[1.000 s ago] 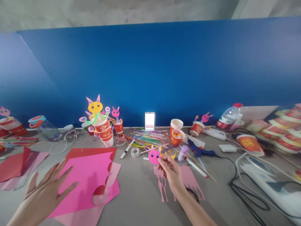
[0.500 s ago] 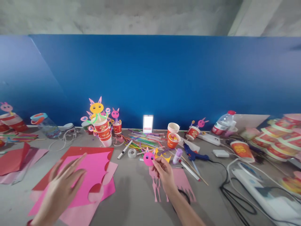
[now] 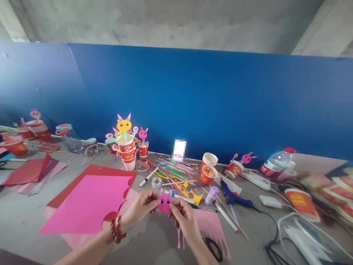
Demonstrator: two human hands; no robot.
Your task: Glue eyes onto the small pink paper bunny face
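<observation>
A bright pink paper rabbit face (image 3: 164,207) with upright ears and dark eyes is held up over the table between both hands. My left hand (image 3: 141,208) pinches its left edge with thumb and fingers. On the opposite edge, my right hand (image 3: 184,217) has a similar pinch. Pale pink cut paper (image 3: 211,221) with a fringed edge lies behind and under the right hand. Black-handled scissors (image 3: 214,249) rest beside that wrist, their blades hidden. Just beyond the face are a marker with a blue cap (image 3: 180,197) and yellow paper scraps (image 3: 198,198).
Pink sheets (image 3: 85,206) over red paper spread at left. Stacked paper cups with a yellow rabbit figure (image 3: 124,126) stand at the back. Pipe cleaners (image 3: 172,167), a tape roll (image 3: 156,182), a glue stick (image 3: 211,195) and a blue glue gun (image 3: 234,197) lie about; cords run at right.
My left hand has come from above the pink sheets to the rabbit face and now grips its left edge. The face has moved down and slightly left. The view has tilted and shifted.
</observation>
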